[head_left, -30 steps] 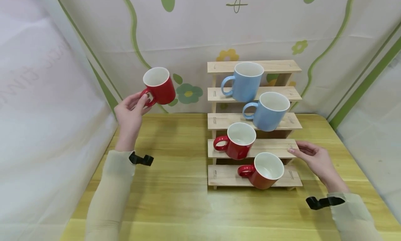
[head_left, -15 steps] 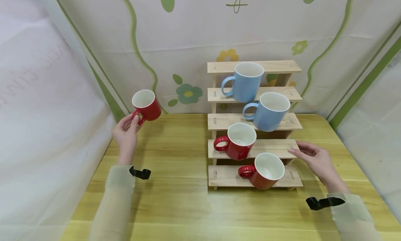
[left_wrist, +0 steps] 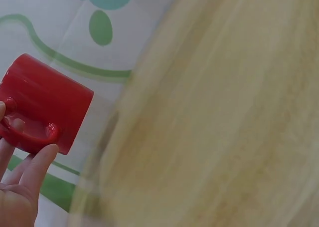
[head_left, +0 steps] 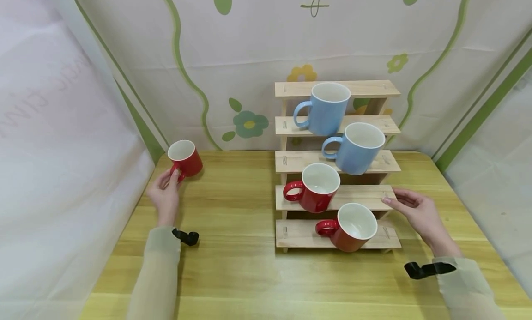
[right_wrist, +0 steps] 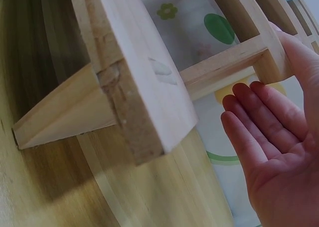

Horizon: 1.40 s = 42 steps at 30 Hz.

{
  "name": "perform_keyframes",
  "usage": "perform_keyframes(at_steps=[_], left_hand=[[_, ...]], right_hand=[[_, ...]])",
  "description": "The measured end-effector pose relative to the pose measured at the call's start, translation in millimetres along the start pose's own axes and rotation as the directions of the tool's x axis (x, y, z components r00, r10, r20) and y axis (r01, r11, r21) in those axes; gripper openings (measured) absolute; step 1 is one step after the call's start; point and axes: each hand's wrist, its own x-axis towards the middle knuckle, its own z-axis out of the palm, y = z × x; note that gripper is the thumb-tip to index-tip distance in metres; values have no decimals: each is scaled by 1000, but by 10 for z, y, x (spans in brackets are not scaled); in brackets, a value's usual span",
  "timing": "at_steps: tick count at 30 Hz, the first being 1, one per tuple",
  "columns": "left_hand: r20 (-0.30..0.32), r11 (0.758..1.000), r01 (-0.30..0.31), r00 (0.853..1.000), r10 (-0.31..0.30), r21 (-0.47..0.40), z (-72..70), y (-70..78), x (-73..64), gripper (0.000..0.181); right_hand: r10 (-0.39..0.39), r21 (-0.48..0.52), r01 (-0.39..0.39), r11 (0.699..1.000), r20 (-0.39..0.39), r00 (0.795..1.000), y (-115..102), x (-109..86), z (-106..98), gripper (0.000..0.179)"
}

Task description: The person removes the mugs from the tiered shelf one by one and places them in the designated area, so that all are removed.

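Observation:
In the head view my left hand [head_left: 164, 196] grips a red mug [head_left: 190, 162] by its handle at the back left of the table. The mug's white inside faces up, and I cannot tell whether its base touches the tabletop. The left wrist view shows the thumb and fingers at the red mug's handle [left_wrist: 32, 134]. My right hand [head_left: 421, 214] pinches the right end of a shelf on the stepped wooden rack [head_left: 365, 194], thumb on top. In the right wrist view, fingertips [right_wrist: 239, 90] reach beneath that board.
Two light blue mugs [head_left: 328, 110] stand on upper steps of the rack. Two more red mugs [head_left: 317, 190] stand on its lower steps, handles leftward. A patterned cloth [head_left: 249, 43] hangs behind the wooden table [head_left: 232, 264].
My left hand has lowered the red mug and moved it slightly left, from above the table's back edge down to near the tabletop. The right hand and the rack have stayed in place.

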Motion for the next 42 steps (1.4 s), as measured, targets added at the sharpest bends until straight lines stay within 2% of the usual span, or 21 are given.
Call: perform_keyframes(at_steps=[2, 6, 10, 15, 22, 32, 34, 38, 42], left_hand=[[-21, 1000, 20, 1000, -21, -23, -31, -46, 10, 29], [-47, 999, 24, 999, -25, -33, -80, -128, 54, 31], [-64, 997, 51, 996, -54, -56, -106, -150, 102, 30], [-80, 990, 93, 992, -101, -102, -105, -81, 131, 29], [-79, 987, 131, 987, -139, -92, -96, 53, 166, 32], [-51, 981, 158, 985, -165, -113, -80, 90, 249, 32], [-49, 981, 160, 985, -166, -107, -74, 83, 251, 34], [-86, 989, 146, 985, -148, -29, -71, 55, 245, 42], [-114, 994, 92, 990, -86, 51, -37, 60, 237, 55]], right_hand=[[3, 0, -3, 1000, 1, 1000, -4, 1, 7, 68], [6, 2, -6, 1000, 1, 1000, -13, 2, 16, 69], [6, 7, -6, 1000, 0, 1000, -5, 4, 22, 69], [7, -3, -7, 1000, 6, 1000, 11, 1, 29, 70], [12, 13, -12, 1000, 8, 1000, 45, -5, 38, 69], [11, 37, -11, 999, -2, 1000, 45, -18, 14, 67], [8, 37, -8, 999, 1, 1000, 42, -18, 6, 67], [4, 25, -4, 1000, 3, 1000, 35, -11, 4, 68], [10, 15, -10, 1000, 1, 1000, 16, -5, 4, 69]])
